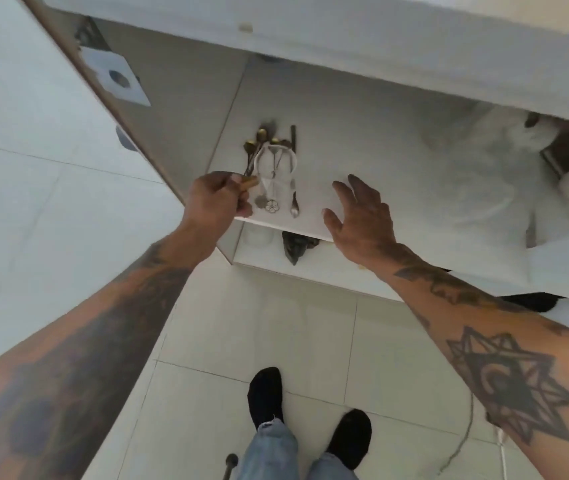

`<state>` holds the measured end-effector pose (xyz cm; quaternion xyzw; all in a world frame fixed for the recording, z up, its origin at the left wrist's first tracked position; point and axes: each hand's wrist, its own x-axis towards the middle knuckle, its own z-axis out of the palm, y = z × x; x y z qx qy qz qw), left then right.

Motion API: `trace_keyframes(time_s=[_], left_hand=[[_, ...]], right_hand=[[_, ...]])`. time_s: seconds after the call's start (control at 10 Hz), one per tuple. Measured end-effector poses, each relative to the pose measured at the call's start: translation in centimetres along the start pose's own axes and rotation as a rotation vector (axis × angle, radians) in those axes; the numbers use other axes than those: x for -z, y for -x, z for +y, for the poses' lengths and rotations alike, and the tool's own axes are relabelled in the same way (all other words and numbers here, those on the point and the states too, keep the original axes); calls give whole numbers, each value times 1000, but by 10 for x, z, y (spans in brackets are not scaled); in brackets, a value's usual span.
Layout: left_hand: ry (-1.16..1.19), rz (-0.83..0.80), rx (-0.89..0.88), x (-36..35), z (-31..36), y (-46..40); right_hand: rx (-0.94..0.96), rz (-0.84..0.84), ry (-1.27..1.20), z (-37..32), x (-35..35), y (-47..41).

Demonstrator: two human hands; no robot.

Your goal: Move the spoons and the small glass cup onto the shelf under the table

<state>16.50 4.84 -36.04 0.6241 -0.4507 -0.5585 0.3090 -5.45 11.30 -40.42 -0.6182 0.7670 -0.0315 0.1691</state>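
Note:
The small glass cup (275, 161) lies on its side on the white shelf (362, 150) under the table top (345, 46). Several gold and silver spoons (262, 140) stick out of its mouth and base end; one has a flower-shaped end (271, 206). My left hand (215, 197) is at the shelf's front left corner, fingers pinched on a gold spoon handle (249, 183) beside the cup. My right hand (359, 216) hovers open over the shelf's front edge, to the right of the cup, touching nothing.
A lower shelf (328, 268) holds a dark crumpled object (296, 247) and a pale cup shape (257, 235). White bags or cloth (484, 174) fill the shelf's right side. A side panel (110, 98) stands on the left. Tiled floor, my feet and a cable (463, 441) lie below.

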Motion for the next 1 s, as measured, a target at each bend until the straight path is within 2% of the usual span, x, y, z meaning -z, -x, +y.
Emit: trace_keyframes(time_s=[0.3, 0.6, 0.7, 0.8, 1.0], left_hand=[[18, 5, 7, -44, 15, -25], [42, 89, 63, -96, 13, -36], [32, 117, 78, -96, 3, -35], [80, 79, 123, -92, 2, -34], [-31, 39, 88, -83, 10, -27]], right_hand=[[-84, 51, 79, 1, -9, -34], [-131, 56, 66, 13, -6, -42], [-133, 61, 75, 14, -7, -43], [-127, 49, 78, 14, -6, -43], [-113, 21, 22, 16, 3, -35]])
